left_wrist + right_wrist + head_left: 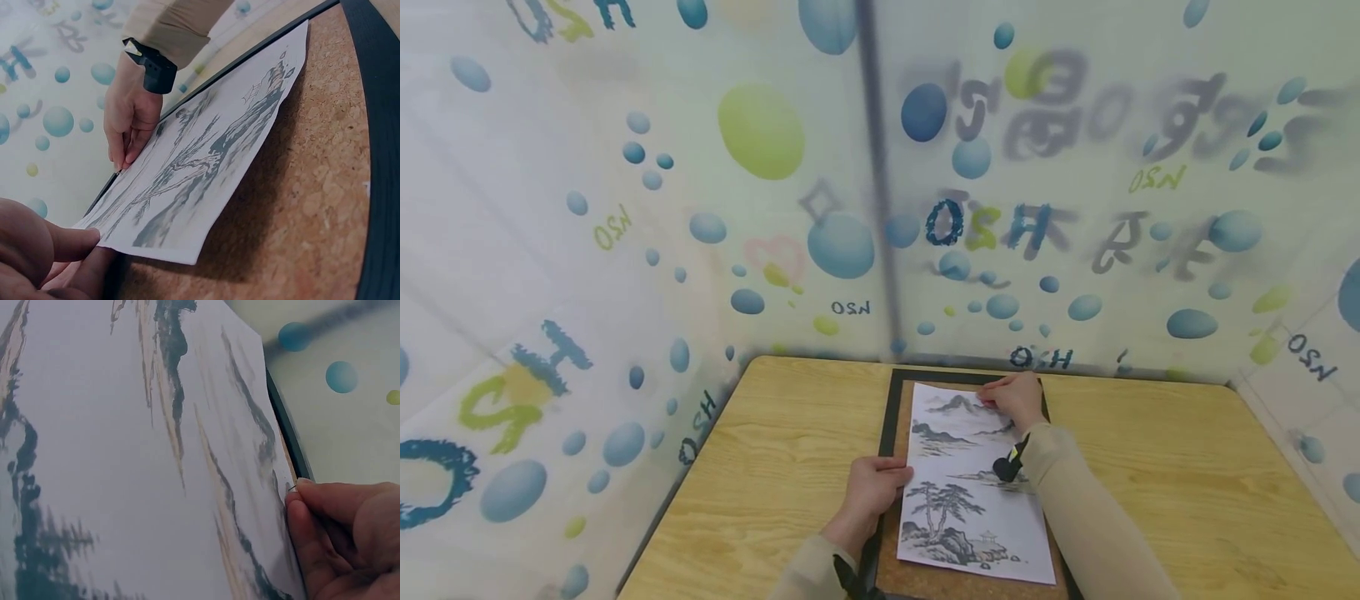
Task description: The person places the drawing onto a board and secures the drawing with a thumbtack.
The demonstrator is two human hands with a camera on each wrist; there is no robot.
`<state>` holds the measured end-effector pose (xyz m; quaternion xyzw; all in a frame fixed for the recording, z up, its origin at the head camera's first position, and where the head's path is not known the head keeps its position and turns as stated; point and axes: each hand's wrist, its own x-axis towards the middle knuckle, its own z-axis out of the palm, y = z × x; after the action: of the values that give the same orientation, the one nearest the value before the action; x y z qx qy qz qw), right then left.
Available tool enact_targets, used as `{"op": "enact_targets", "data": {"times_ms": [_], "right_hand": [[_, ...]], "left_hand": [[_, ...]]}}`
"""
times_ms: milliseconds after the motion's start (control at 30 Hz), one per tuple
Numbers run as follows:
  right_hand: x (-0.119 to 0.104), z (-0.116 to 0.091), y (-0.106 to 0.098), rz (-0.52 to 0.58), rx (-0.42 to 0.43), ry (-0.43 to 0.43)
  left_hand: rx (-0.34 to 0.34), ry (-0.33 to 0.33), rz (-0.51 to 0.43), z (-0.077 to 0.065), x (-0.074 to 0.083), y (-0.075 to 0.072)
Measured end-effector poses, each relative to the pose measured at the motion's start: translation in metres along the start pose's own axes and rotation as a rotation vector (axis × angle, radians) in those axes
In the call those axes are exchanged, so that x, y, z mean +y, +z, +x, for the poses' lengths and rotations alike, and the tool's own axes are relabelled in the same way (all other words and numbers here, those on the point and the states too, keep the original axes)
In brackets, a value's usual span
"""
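A sheet of paper printed with an ink landscape [955, 458] lies over a cork board [917, 579] with a black frame [891, 417]. At the sheet's left edge, my left hand [872, 487] pinches the paper between thumb and fingers; the left wrist view shows that edge lifted off the cork [331, 125]. My right hand [1018, 400] is at the sheet's top edge. Between its thumb and index fingertip it pinches a small pin [292, 487], whose thin metal point shows against the paper. The pin's head is mostly hidden by the fingers.
The board rests on a light wooden table [775, 433]. Behind and beside the table hang pale curtains [820, 192] printed with blue and green bubbles and letters. A dark wrist camera [1007, 467] on the right wrist hangs over part of the sheet.
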<state>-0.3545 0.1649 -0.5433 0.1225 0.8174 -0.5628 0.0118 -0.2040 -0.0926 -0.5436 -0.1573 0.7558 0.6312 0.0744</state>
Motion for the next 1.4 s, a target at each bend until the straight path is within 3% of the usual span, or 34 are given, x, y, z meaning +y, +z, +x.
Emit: {"op": "enact_targets", "data": {"times_ms": [667, 967, 1200, 1400], "right_hand": [[-0.002, -0.006, -0.001, -0.195, 0.065, -0.107], [0.004, -0.005, -0.002, -0.15, 0.055, -0.039], [0.009, -0.003, -0.009, 0.028, 0.005, 0.037], [0.005, -0.009, -0.02, 0.127, 0.018, 0.055]], "left_hand": [[-0.008, -0.006, -0.004, -0.003, -0.002, -0.002], [-0.016, 0.006, -0.022, 0.0, -0.004, -0.007], [-0.011, 0.085, -0.138, 0.007, 0.0, -0.016], [0.028, 0.092, -0.199, 0.015, 0.008, -0.026]]}}
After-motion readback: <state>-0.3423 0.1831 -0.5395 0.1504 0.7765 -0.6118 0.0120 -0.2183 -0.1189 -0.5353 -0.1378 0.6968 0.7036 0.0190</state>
